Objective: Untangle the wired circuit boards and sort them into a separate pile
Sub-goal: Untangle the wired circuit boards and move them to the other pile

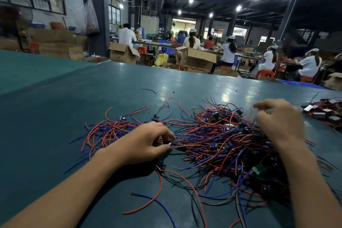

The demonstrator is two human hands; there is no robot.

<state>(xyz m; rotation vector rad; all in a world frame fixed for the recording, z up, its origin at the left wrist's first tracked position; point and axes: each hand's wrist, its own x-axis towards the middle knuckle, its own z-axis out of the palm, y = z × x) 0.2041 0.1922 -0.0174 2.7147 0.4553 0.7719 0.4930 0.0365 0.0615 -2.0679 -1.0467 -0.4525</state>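
A big tangled heap of small circuit boards with red, blue and black wires (220, 140) lies on the teal table in front of me. To its left spreads a flatter pile of wired boards (111, 127). My left hand (142, 144) rests between the two piles and pinches a small board with its wires at the fingertips. My right hand (279, 120) hovers over the right side of the heap, fingers loosely curled, blurred; I cannot tell whether it holds a wire. One board with a long red wire (160, 166) lies just below my left hand.
A third bunch of boxy white and grey parts with dark wires (323, 111) sits at the table's right edge. Loose wires (149, 90) lie farther out on the teal table (55, 109). Beyond the far edge are cardboard boxes (122, 52) and seated workers (227, 52).
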